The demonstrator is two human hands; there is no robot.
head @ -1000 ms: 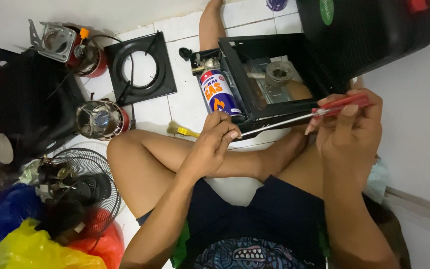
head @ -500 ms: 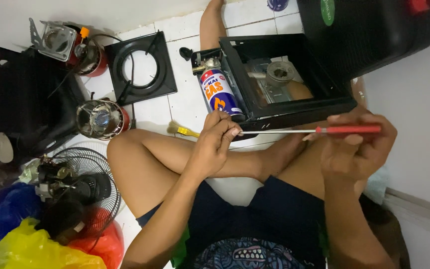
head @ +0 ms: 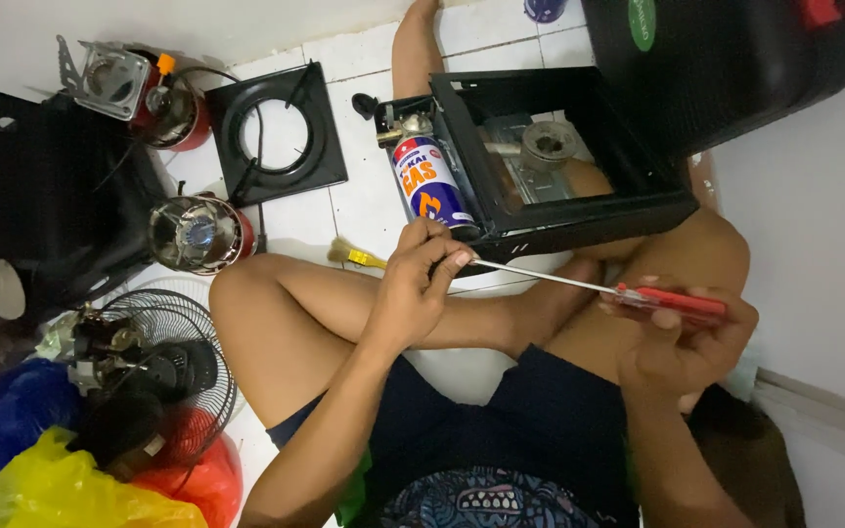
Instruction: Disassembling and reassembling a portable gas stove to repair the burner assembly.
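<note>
A person sits cross-legged on the white tiled floor (head: 364, 196). The right hand (head: 682, 337) is closed around the red handle of one screwdriver (head: 628, 296). Its thin metal shaft points toward nine o'clock. The left hand (head: 422, 284) pinches the tip of that shaft with narrow fingers.

Just above the left hand, at twelve o'clock, lies one gas can (head: 429, 181). It is a round tube with a blue, white and red label. The can rests in the side of one black stove (head: 559, 166), which is open on top. At two o'clock from the stove is a black case (head: 726, 68) with one round green sticker and one red clasp.

One small yellow brush (head: 354, 254) lies at nine o'clock from the left hand. One black square ring plate (head: 276, 132) sits at eleven o'clock. Two small red burners (head: 198, 233) are farther left, and one fan cage (head: 163, 362) is at eight o'clock. One yellow bag (head: 46, 484) is down in the corner.
</note>
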